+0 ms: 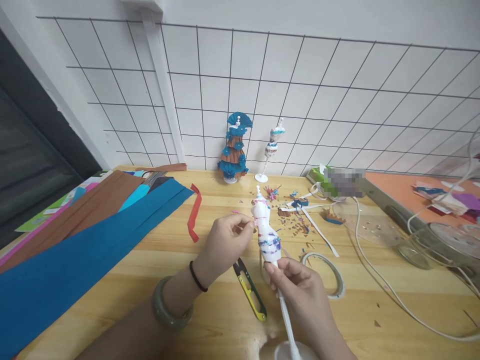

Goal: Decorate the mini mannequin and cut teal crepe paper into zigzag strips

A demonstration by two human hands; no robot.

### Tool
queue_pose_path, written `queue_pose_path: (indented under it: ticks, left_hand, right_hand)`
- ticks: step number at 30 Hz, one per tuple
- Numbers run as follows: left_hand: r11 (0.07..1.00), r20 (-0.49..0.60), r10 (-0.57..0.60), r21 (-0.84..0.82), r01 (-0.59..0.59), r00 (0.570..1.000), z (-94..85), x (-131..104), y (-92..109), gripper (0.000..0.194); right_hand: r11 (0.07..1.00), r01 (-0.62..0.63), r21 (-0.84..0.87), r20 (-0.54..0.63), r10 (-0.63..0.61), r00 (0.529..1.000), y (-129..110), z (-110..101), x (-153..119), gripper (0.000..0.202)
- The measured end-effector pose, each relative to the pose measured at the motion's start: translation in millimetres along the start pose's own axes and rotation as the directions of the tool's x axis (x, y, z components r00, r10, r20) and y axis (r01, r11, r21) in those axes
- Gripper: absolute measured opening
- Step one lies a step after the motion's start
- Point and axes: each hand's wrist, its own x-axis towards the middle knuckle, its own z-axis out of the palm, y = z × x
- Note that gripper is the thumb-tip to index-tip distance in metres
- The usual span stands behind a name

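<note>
A small white dress form (267, 225), marked with scraps of purple, blue and red, tilts on its thin stem in front of me. My right hand (296, 280) grips that stem just below the torso. Beside the form's left side, my left hand (231, 237) is closed in a pinch at chest height; whatever its fingertips hold is too small to make out. Yellow and black thread snips (250, 292) lie on the table below my hands. To the right of them rests a roll of white tape (339, 275).
Blue crepe paper (93, 245) and brown paper (90, 210) cover the left side. A red strip (194, 212) lies alongside. At the wall stand a dressed form (234, 155) and a second bare form (272, 145). Paper scraps (300, 227), a white cable (369, 260) and a jar (431, 250) are rightward.
</note>
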Motion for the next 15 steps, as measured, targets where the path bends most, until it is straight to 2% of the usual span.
queue_pose_path:
  ticks: [6, 11, 15]
  left_hand:
    - [0.995, 0.077, -0.015, -0.101, 0.023, 0.997, -3.9, -1.5, 0.8, 0.022]
    - [1.0, 0.052, -0.01, -0.018, 0.011, 0.999, -1.2, -1.1, 0.6, 0.023]
    - [0.997, 0.048, 0.06, 0.038, -0.062, 0.997, 0.3, -0.6, -1.7, 0.019]
  right_hand:
    - [0.991, 0.068, -0.119, -0.044, -0.073, 0.996, 8.4, -0.4, -0.5, 0.033]
    - [0.957, 0.151, -0.248, -0.062, -0.171, 0.983, 5.1, 1.4, -2.1, 0.032]
    - [0.989, 0.096, -0.114, -0.031, -0.1, 0.994, 4.6, 2.9, -3.3, 0.032]
